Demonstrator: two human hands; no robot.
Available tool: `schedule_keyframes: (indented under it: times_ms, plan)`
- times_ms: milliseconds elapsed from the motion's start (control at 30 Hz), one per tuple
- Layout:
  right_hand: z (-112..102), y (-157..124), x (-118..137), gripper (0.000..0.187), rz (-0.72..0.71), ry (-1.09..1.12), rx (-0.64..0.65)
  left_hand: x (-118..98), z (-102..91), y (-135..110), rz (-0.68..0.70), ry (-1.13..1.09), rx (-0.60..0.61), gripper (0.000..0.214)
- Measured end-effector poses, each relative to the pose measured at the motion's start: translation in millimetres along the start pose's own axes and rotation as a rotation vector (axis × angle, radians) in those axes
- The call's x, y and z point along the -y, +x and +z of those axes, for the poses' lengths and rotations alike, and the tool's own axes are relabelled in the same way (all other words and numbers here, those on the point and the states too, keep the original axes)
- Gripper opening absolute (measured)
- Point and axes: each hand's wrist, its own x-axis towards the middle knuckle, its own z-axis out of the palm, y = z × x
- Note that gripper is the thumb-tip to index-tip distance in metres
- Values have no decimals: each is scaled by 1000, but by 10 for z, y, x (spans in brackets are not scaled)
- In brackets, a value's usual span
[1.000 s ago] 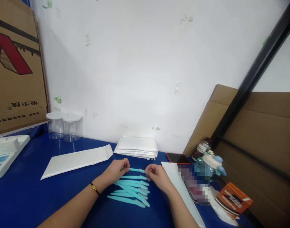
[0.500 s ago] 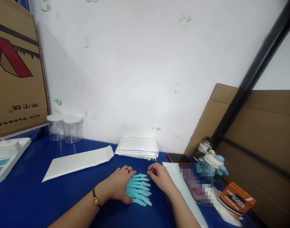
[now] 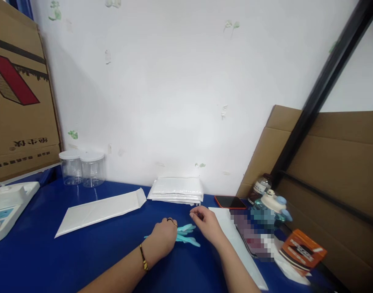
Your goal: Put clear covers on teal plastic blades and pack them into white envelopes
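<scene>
My left hand (image 3: 164, 236) is closed around a bunch of light teal eyebrow razors (image 3: 188, 241), low over the blue table. Their slim ends stick out to the right of my fingers, and a tip shows on the left; the middle of the bunch is hidden under my hand. Just right of the razors is my right hand (image 3: 206, 221), its fingers curled in toward the thumb. Nothing shows between them, and it is apart from the razors. A long white padded mailer (image 3: 238, 248) lies beneath and beside my right forearm.
Another white mailer (image 3: 101, 211) lies at left, and a mailer stack (image 3: 175, 189) sits against the wall. Two clear jars (image 3: 93, 171) stand at back left, near a white power strip (image 3: 14, 207). On the right are a phone (image 3: 230, 202), a teal bottle (image 3: 270, 207) and an orange box (image 3: 304, 250).
The fanned-out razors have been drawn together into a tighter bunch as my left hand closed around them. My right hand has hardly moved. The view has shifted slightly.
</scene>
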Motion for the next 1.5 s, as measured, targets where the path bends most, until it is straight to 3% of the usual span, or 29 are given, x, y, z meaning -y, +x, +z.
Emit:
schedule_keyframes:
  times_ms: [133,233,367,433,500,633,733,833,900,967,1033,1100,1200,1267,1367,1500]
  plan:
    - [14,11,-5,32,29,110,-51,32,9,13,-29,-39,3,33]
    - [33,10,-7,43,71,330,-126,120,50,58,-60,-102,-38,31]
    - [173,-21,100,89,54,723,-116,182,64,153,-110,-460,-200,26]
    - [267,-50,218,108,31,834,-69,117,67,183,-19,-691,-346,29]
    - [335,-85,345,97,24,850,2,1,88,186,128,-858,-430,37]
    - [360,-138,491,29,-16,621,-3,-196,189,154,276,-967,-437,45]
    - [346,-143,486,26,-3,556,-54,-215,292,169,304,-1034,-367,51]
    - [342,-126,456,32,48,609,-55,-129,348,213,341,-1035,-307,71]
    - [337,-109,437,32,39,671,-113,17,298,227,277,-968,-303,84]
    - [330,-90,407,28,39,713,-156,274,161,208,92,-848,-329,92]
    - [329,-75,361,28,77,713,-122,648,-20,146,-75,-628,-408,99]
    - [334,-67,310,32,110,702,-71,1089,-169,45,-241,-425,-407,111]
    - [339,-73,265,35,141,756,-71,1694,-219,-115,-510,-252,-180,133]
    - [325,-87,266,38,186,744,-8,1964,-159,-184,-604,-221,-37,135]
    - [271,-105,286,43,202,566,121,2139,-69,-211,-602,-227,24,130]
    - [158,-93,287,46,167,350,62,2118,-85,-187,-560,-199,-6,118]
